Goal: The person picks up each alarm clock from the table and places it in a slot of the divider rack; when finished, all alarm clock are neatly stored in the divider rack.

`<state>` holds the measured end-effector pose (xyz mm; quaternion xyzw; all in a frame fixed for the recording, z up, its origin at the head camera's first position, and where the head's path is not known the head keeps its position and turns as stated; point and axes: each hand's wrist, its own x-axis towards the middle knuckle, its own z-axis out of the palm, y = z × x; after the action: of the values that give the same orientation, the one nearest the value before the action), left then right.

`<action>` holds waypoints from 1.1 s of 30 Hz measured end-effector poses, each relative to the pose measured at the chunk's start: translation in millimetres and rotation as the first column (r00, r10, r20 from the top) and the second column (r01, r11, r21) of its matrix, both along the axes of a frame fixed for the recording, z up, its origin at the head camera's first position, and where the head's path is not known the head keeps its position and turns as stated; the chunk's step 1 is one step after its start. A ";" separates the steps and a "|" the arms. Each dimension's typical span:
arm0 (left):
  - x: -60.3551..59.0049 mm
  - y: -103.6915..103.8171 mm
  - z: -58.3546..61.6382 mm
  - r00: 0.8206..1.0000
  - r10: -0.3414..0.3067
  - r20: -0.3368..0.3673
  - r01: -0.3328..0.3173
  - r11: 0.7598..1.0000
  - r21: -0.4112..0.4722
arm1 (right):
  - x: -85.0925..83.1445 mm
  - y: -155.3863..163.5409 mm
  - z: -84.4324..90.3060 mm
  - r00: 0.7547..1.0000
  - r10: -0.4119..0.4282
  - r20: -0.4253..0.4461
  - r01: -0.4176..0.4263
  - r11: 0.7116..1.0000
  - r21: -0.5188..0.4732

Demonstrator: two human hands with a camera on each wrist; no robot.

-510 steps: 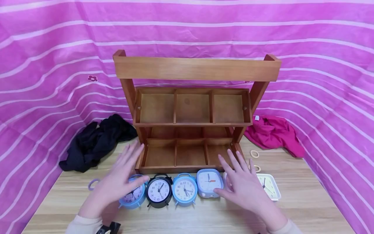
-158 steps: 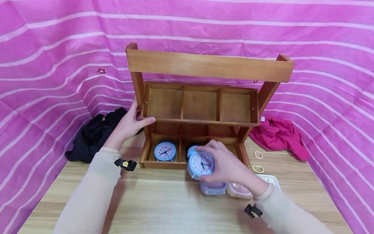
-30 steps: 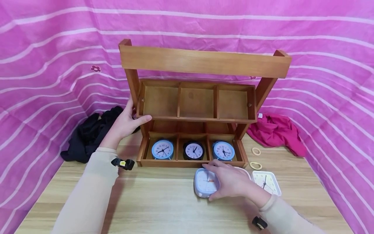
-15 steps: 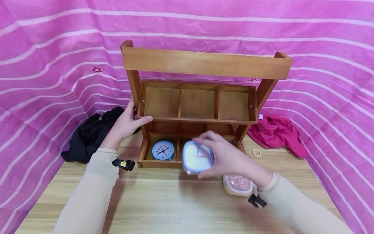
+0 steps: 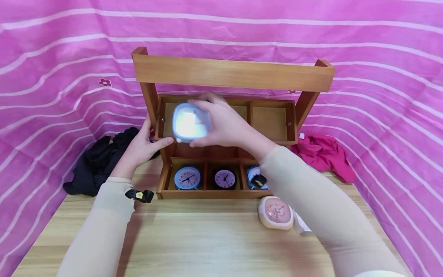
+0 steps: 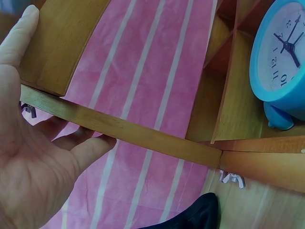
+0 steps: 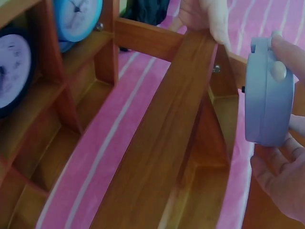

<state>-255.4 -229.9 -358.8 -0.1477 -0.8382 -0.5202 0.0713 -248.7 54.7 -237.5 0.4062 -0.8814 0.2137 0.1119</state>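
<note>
A two-tier wooden shelf [image 5: 235,73] with divided trays stands in the middle of the table. My right hand [image 5: 226,125] grips a rounded-square pale blue alarm clock [image 5: 190,123] by its side, in front of the upper tray's left compartment; the right wrist view shows this clock edge-on. My left hand [image 5: 138,152] holds the shelf's left side, thumb at the upper tray's front and fingers behind the side post. In the lower tray sit a blue round clock [image 5: 187,178], a black round clock [image 5: 225,179] and another blue clock [image 5: 252,174], one per compartment; my right wrist strap partly covers the last.
A pink clock [image 5: 276,212] stands on the table, right of centre. Beside it a white clock [image 5: 302,224] is mostly hidden by my right sleeve. Black cloth [image 5: 100,165] lies left of the shelf, crimson cloth [image 5: 322,157] right. Striped pink fabric [image 5: 221,30] surrounds the table.
The round clocks went from the table into the lower tray. Within the last second my right hand lifted the pale blue clock off the table, up and left. The left hand stays at the shelf.
</note>
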 end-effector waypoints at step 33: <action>3.5 -2.1 0.3 1.000 -0.010 -0.018 0.010 1.000 0.006 | -4.7 -5.7 -42.8 0.989 0.008 -0.146 -0.009 1.000 -0.010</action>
<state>-251.9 -232.0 -358.4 -0.1562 -0.8352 -0.5218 0.0767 -253.4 49.0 -280.3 0.4239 -0.8679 0.1886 0.1775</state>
